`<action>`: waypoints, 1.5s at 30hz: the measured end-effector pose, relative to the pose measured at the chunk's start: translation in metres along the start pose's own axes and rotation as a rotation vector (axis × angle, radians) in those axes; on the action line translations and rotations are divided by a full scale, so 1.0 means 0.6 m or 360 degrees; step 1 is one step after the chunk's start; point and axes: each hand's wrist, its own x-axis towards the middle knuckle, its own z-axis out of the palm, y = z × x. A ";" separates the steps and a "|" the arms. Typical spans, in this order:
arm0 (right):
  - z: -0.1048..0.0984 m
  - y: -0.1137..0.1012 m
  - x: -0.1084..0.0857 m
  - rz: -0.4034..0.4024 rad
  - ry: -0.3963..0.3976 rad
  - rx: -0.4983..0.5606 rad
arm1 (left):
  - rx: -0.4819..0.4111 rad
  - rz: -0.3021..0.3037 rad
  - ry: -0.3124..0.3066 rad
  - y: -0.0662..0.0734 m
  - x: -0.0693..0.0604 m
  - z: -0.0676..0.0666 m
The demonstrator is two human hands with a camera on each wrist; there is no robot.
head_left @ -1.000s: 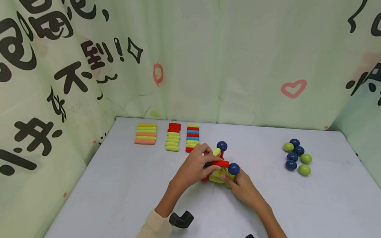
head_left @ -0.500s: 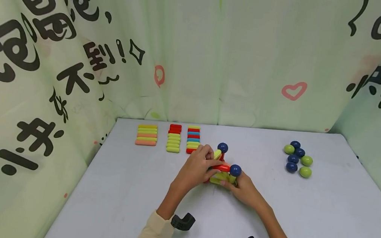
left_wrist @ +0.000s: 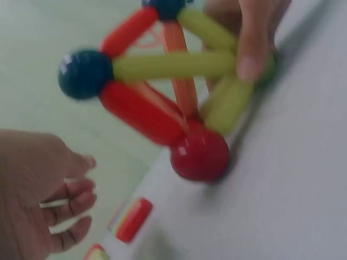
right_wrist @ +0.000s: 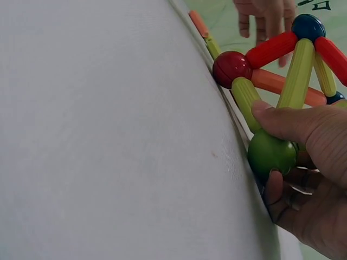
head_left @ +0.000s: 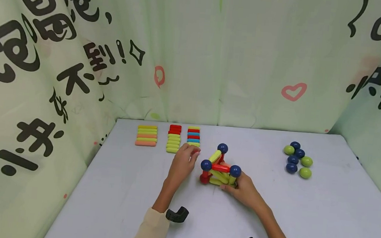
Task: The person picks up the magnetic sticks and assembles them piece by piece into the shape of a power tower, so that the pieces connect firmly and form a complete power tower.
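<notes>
A ball-and-stick frame of toy building rods (head_left: 221, 168) stands on the table, with blue balls at its upper corners and a red ball (left_wrist: 200, 155) low on the left. My right hand (head_left: 246, 192) grips its near lower corner; in the right wrist view thumb and fingers pinch round the green ball (right_wrist: 272, 154). To the left of the frame is my left hand (head_left: 183, 162), apart from it, fingers loosely bent and holding nothing in the left wrist view. The left fingertips are near the row of multicoloured rods (head_left: 194, 136), partly covering its near end.
Two more rod rows lie at the back left: orange and yellow rods (head_left: 146, 135), and red and yellow-green rods (head_left: 174, 138). Several loose blue and green balls (head_left: 293, 159) sit at the back right. A printed curtain (head_left: 249, 63) hangs behind the table (head_left: 101, 202).
My left hand has let go of the frame's upper left corner and moved left, uncovering a blue ball and the red ball. The right hand keeps its hold.
</notes>
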 end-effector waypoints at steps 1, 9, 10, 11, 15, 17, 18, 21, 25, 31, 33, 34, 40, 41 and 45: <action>0.000 0.000 -0.001 0.0011 0.0001 0.0003 | 0.0022 -0.0080 -0.0014 -0.009 0.000 0.006; 0.002 0.003 -0.008 0.0084 -0.0049 0.0019 | 0.0192 -0.0404 -0.0162 -0.056 -0.001 0.052; 0.002 0.003 -0.009 0.0088 -0.0060 0.0023 | 0.0192 -0.0409 -0.0159 -0.057 -0.001 0.054; 0.001 0.004 -0.009 0.0087 -0.0071 0.0025 | 0.0194 -0.0417 -0.0155 -0.057 0.000 0.054; -0.006 0.006 -0.012 0.0066 -0.0135 0.0047 | 0.0209 -0.0456 -0.0160 -0.052 0.001 0.050; -0.010 0.009 -0.013 0.0027 -0.0191 0.0059 | 0.0254 -0.0457 -0.0171 -0.049 0.001 0.047; -0.011 0.011 -0.014 0.0006 -0.0220 0.0073 | 0.0265 -0.0451 -0.0176 -0.048 0.001 0.045; -0.015 0.014 -0.015 -0.0039 -0.0322 0.0135 | 0.0186 -0.0401 -0.0176 -0.047 0.000 0.034; -0.019 0.017 -0.015 0.0005 -0.0400 0.0246 | -0.0364 -0.0331 -0.0134 -0.038 0.003 0.012; -0.022 0.018 -0.009 0.0164 -0.0290 0.0286 | -0.1123 -0.0318 -0.0154 0.005 0.010 -0.013; -0.023 0.017 -0.006 0.0179 -0.0238 0.0265 | -0.1155 -0.0268 -0.0191 0.019 0.010 -0.014; -0.023 0.016 -0.004 0.0175 -0.0221 0.0263 | -0.1149 -0.0243 -0.0213 0.023 0.010 -0.013; -0.024 0.012 0.000 0.0073 -0.0211 0.0244 | -0.1055 -0.0138 -0.0269 0.035 0.006 -0.007; -0.024 0.012 0.000 0.0055 -0.0220 0.0244 | -0.1057 -0.0129 -0.0282 0.035 0.005 -0.006; -0.022 0.013 -0.001 0.0031 -0.0252 0.0265 | -0.1052 -0.0081 -0.0337 0.035 0.001 -0.002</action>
